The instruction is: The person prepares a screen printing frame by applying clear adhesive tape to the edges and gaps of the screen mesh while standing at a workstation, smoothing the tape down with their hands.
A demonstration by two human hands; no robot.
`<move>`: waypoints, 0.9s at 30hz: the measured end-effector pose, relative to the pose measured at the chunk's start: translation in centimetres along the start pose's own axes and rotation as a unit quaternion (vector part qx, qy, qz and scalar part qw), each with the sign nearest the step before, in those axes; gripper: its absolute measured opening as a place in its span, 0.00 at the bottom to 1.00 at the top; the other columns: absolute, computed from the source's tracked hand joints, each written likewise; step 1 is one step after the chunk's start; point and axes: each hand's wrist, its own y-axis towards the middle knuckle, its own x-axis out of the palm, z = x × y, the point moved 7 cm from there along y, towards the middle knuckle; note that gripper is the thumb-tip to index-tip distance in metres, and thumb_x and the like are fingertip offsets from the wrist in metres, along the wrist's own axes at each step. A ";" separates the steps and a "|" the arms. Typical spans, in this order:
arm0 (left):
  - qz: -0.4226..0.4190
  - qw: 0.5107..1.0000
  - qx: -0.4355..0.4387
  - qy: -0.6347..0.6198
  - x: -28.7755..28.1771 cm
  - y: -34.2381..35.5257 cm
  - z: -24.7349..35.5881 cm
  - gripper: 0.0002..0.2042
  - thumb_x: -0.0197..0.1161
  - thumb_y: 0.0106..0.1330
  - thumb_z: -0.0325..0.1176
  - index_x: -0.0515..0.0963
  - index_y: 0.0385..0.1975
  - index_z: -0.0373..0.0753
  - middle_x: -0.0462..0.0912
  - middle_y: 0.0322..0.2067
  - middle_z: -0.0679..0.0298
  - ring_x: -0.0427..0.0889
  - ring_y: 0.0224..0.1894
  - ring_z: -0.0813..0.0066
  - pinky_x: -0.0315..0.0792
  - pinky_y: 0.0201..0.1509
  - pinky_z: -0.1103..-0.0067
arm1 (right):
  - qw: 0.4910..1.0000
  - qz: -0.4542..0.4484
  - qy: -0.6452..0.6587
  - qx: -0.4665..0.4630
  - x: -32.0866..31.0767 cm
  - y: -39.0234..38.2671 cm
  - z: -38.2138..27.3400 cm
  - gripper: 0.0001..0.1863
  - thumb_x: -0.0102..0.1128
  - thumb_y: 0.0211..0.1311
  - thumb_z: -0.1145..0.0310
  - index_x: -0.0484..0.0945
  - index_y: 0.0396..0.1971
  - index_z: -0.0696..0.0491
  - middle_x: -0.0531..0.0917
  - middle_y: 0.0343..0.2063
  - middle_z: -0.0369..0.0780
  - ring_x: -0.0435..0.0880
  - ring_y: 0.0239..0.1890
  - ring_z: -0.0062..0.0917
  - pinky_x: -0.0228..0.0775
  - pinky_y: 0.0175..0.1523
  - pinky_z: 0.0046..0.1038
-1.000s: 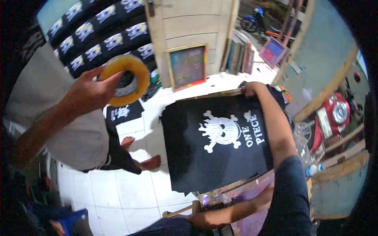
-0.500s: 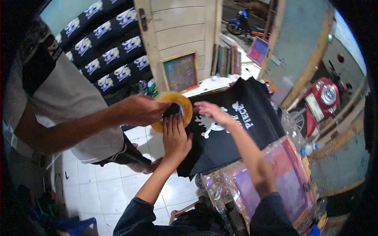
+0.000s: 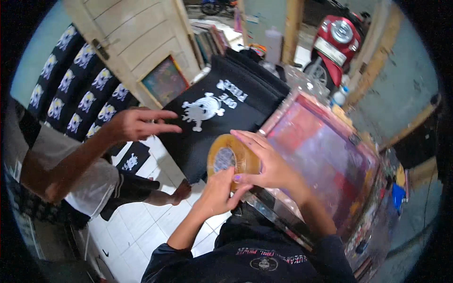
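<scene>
A wide roll of amber packing tape [image 3: 247, 162] is close in front of me, its pale core opening tilted toward the left. My left hand [image 3: 218, 192] grips it from the near side, its fingers at the core. My right hand [image 3: 271, 165] curls over its right side, fingers along the top and thumb near the core. Beyond the roll lies a stack of black cloth [image 3: 188, 146] with a white skull print [image 3: 203, 111] on the top piece. A co-worker's hand [image 3: 137, 125] reaches in from the left with two fingers stretched out, apart from the roll.
A framed printing screen [image 3: 325, 165], stained purple and red, lies right of my hands. Clear plastic [image 3: 306, 82] and a bottle [image 3: 339, 96] are behind it. A framed panel [image 3: 165, 80] leans against the door [image 3: 137, 33]. Printed black cloths hang at left; a red scooter [image 3: 332, 45] stands beyond.
The tape roll has passed from the co-worker's hand into both of mine, nearer my body. My right hand has come onto it. The view has swung right, toward the printing screen.
</scene>
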 end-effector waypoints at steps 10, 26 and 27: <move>-0.088 0.980 0.018 -0.177 14.3 -2.2 4.2 0.30 0.67 0.61 0.27 0.63 0.63 0.29 0.79 0.47 0.47 0.82 0.49 0.60 0.76 0.50 0.72 | 0.937 0.193 -0.249 0.149 -4.3 -16.1 -3.9 0.28 0.67 0.58 0.60 0.77 0.57 0.57 0.77 0.59 0.43 0.74 0.60 0.36 0.63 0.62 0.39; -0.269 0.695 -0.260 -0.614 17.7 -2.8 6.4 0.59 0.63 0.36 0.45 0.45 0.75 0.32 0.60 0.71 0.52 0.66 0.68 0.60 0.58 0.71 0.72 | 0.883 0.200 -0.381 0.185 -4.2 -21.1 -5.1 0.21 0.66 0.60 0.60 0.82 0.52 0.50 0.80 0.57 0.38 0.76 0.58 0.30 0.62 0.61 0.34; -0.263 0.677 -0.252 -0.639 18.0 -2.6 6.3 0.59 0.63 0.36 0.45 0.45 0.75 0.31 0.60 0.70 0.52 0.66 0.69 0.60 0.58 0.71 0.72 | 0.887 0.199 -0.372 0.189 -4.3 -21.1 -5.1 0.21 0.66 0.60 0.60 0.82 0.52 0.49 0.81 0.56 0.38 0.77 0.58 0.30 0.62 0.61 0.34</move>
